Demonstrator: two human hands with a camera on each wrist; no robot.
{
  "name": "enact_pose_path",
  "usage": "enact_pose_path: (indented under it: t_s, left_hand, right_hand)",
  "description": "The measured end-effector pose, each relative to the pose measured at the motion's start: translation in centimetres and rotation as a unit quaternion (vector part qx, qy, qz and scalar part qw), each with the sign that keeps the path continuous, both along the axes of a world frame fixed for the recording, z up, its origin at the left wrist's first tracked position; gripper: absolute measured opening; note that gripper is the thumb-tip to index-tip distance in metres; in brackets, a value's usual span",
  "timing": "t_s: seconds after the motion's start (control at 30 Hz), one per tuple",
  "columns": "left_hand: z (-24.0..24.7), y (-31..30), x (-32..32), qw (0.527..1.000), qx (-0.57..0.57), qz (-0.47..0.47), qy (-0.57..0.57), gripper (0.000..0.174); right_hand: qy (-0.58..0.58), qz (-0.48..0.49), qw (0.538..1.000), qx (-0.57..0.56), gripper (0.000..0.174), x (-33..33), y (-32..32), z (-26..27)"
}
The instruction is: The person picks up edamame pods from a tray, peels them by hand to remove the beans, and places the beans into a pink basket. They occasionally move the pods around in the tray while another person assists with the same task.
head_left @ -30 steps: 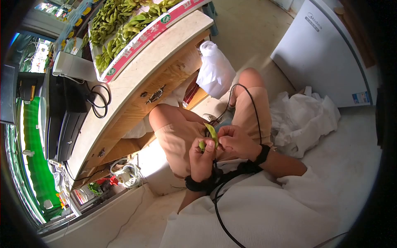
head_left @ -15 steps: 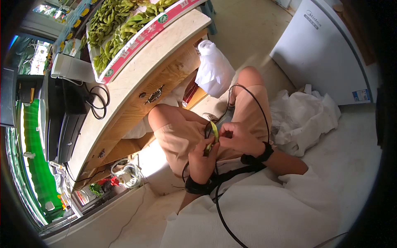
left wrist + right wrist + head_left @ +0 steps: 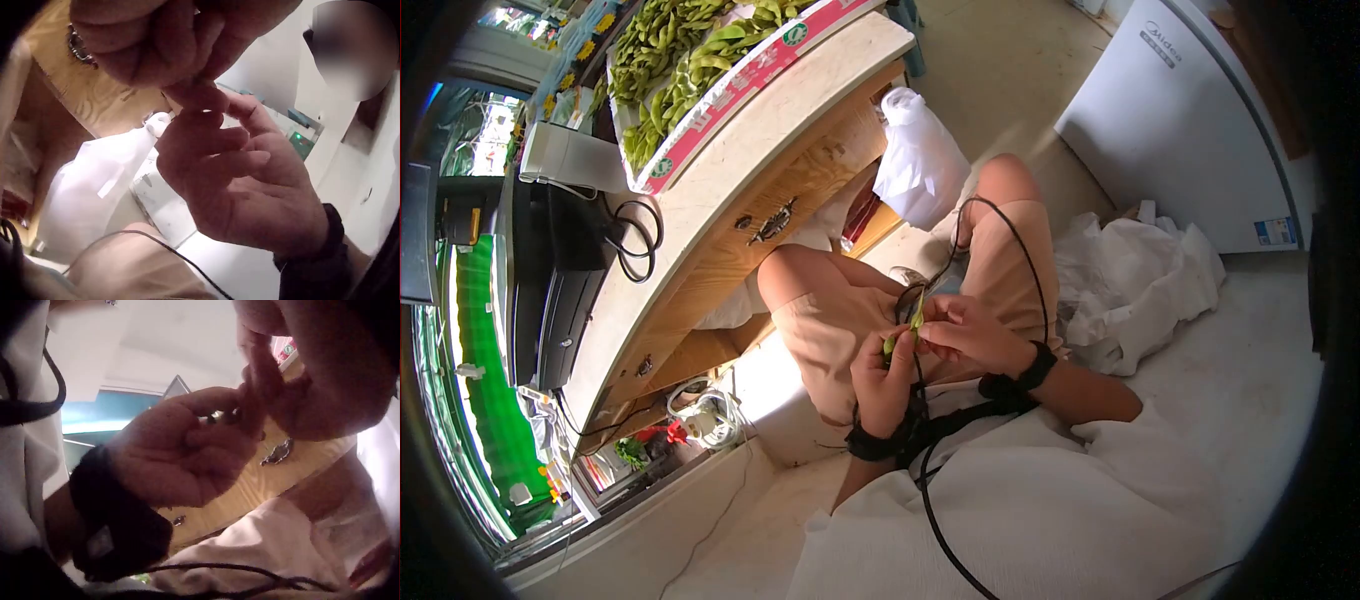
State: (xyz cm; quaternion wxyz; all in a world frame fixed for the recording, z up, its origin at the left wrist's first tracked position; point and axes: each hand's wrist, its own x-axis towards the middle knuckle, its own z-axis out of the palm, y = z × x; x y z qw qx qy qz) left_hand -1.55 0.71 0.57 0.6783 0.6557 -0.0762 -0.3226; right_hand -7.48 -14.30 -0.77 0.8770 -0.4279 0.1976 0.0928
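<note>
One green pod (image 3: 917,321) stood in the lower middle of the head view, narrow tip pointing up, caught between the fingers of both your hands. Your left hand (image 3: 883,385) gripped it from the left with thumb and fingers bent in, and a second bit of green (image 3: 889,346) showed beside that thumb. Your right hand (image 3: 975,335) came in from the right, its fingers pinching at the same pod. In both wrist views your fingertips met closely, but the hands hid most of what was between them, so you could not tell there how the pod lay.

Black bands (image 3: 1037,366) circled both your wrists, and a black cable (image 3: 930,508) ran down to the bottom edge. You were seated, your beige-clad legs (image 3: 825,345) bent up around the hands. At the upper left of the frame, many green pods (image 3: 662,40) lay in a pink-edged tray (image 3: 745,78) on a pale counter (image 3: 800,95), with a wooden drawer front (image 3: 830,145) below. A white plastic bag (image 3: 920,165) hung at the upper middle, near your knees. A white refrigerator (image 3: 1170,130) filled the upper right, and crumpled white material (image 3: 1145,285) lay on the floor below it.
</note>
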Motion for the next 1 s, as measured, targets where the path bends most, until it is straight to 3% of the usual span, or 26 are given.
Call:
enact_pose_path:
  t_s: [0.07, 0.23, 0.37, 0.4, 0.43, 0.47, 0.53, 0.67, 1.0]
  left_hand:
    - [0.1, 0.0, -0.1, 0.998, 0.024, -0.02, -0.064, 0.019]
    - [0.6, 0.6, 0.3, 0.998, -0.002, -0.019, 0.053, 0.017]
    - [0.8, 0.2, 0.0, 0.999, 0.007, -0.012, 0.048, 0.014]
    - [0.9, -0.1, -0.4, 0.988, 0.102, -0.034, -0.115, 0.013]
    - [0.8, -0.3, -0.6, 0.941, 0.194, -0.055, -0.272, 0.013]
    - [0.8, -0.4, -0.7, 0.941, 0.194, -0.056, -0.272, 0.013]
    - [0.8, -0.5, -0.7, 0.893, 0.2, -0.063, -0.397, 0.017]
    - [1.0, -0.1, -0.5, 0.908, 0.225, -0.051, -0.35, 0.018]
    - [1.3, -0.3, -0.6, 0.875, 0.244, -0.038, -0.416, 0.018]
  right_hand:
    - [-0.011, 0.021, 0.999, -0.036, 0.015, 0.0, -0.3, 0.0]
    - [-0.067, 0.036, 0.995, -0.06, 0.015, 0.0, -0.5, 0.1]
    - [-0.065, 0.022, 0.997, -0.023, 0.014, -0.1, -0.3, -1.0]
    - [-0.044, 0.029, 0.996, -0.075, 0.014, -0.1, -0.3, -1.3]
    - [-0.022, 0.035, 0.991, -0.126, 0.014, -0.2, -0.3, -1.5]
    - [-0.021, 0.035, 0.991, -0.125, 0.014, -0.2, -0.4, -1.4]
    - [0.004, 0.035, 0.989, -0.141, 0.014, -0.3, -0.5, -1.0]
    - [-0.011, 0.046, 0.996, -0.076, 0.014, -0.5, -1.1, -0.7]
    - [-0.024, 0.056, 0.995, -0.077, 0.021, -0.3, -1.7, -0.1]
